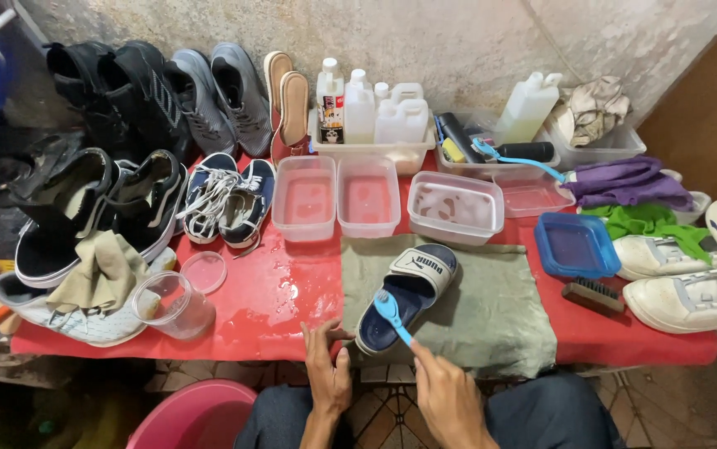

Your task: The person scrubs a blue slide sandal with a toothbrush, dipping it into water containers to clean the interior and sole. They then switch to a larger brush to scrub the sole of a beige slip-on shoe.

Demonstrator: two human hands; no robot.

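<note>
Blue brush in your right hand; your grip is clamped on its handle, head laid on the heel of the slide sandal; your left hand rests beside the sandal's near end, fingers loosely spread and clasping nothing, fingertips at its edge. That sandal lies on a grey-green cloth at the near middle of the red tabletop, wet to the left of the cloth. No foam or suds show on the sandal, so by my reading you are early in the scrubbing; most of the sole and strap look untouched. Beyond it stand three clear tubs with water; black shoes wait at far left, white sneakers at right, beside a blue lid and a dark brush.
</note>
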